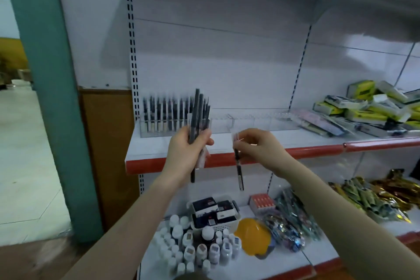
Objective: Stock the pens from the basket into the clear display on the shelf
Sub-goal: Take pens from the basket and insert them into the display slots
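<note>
My left hand (185, 150) grips a bundle of dark pens (197, 116) upright in front of the shelf. My right hand (259, 145) pinches the top of a single dark pen (239, 170) that hangs point-down below the red shelf edge (306, 151). Behind the hands, a clear display (159, 130) stands on the white shelf at its left end, with several dark pens upright in it. More clear compartments (250, 121) stretch to the right with nothing visible in them. No pen basket is identifiable.
Yellow and white boxes (363, 107) are piled on the shelf's right. The lower shelf carries small white bottles (195, 248), a white basket of dark boxes (213, 211), a yellow object (252, 233) and foil packets (375, 198). A teal pillar (50, 98) stands at left.
</note>
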`<state>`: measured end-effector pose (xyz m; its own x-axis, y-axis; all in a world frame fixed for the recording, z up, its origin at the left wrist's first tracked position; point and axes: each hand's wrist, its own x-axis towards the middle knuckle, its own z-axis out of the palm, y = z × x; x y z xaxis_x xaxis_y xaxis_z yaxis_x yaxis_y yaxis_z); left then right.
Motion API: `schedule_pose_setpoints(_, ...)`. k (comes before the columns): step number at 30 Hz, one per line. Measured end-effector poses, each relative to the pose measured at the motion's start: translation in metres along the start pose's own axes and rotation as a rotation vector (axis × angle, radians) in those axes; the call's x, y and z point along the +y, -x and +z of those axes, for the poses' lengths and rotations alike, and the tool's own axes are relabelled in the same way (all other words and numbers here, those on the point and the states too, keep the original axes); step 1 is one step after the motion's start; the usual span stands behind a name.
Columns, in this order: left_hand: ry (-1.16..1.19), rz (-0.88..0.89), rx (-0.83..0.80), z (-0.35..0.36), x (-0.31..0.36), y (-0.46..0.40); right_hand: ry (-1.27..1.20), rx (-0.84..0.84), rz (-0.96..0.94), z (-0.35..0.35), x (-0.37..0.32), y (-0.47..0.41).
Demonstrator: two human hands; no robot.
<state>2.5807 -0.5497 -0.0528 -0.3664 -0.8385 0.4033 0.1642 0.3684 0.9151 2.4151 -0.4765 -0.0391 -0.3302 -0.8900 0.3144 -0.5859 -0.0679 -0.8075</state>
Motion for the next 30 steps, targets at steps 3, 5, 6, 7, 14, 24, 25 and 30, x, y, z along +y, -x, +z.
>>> schedule_pose_setpoints(3, 0.041, -0.05, 0.018, -0.01, 0.003, -0.008, -0.151, 0.062, 0.059, -0.005, 0.004, -0.031)
schedule_pose_setpoints(5, 0.073, -0.087, 0.038, -0.016, 0.004, -0.016, -0.191, 0.109, 0.058, -0.006, 0.004, -0.057)
schedule_pose_setpoints(6, 0.093, -0.106, 0.051, -0.02, 0.004, -0.02, -0.207, 0.14, 0.049, -0.006, 0.004, -0.071)
schedule_pose_setpoints(7, 0.116, -0.123, 0.067, -0.022, 0.004, -0.025, -0.227, 0.174, 0.039, -0.005, 0.004, -0.086)
schedule_pose_setpoints(14, 0.135, -0.095, 0.111, -0.023, -0.003, -0.063, -0.174, 0.345, -0.109, 0.007, -0.003, -0.173)
schedule_pose_setpoints(24, 0.113, -0.13, 0.115, -0.008, -0.026, -0.091, -0.101, 0.241, -0.126, 0.026, 0.008, -0.22)
schedule_pose_setpoints(25, 0.112, -0.135, 0.118, -0.007, -0.028, -0.092, -0.104, 0.23, -0.123, 0.026, 0.009, -0.221)
schedule_pose_setpoints(30, 0.113, -0.169, 0.147, -0.005, -0.033, -0.095, -0.082, 0.19, -0.119, 0.028, 0.008, -0.228)
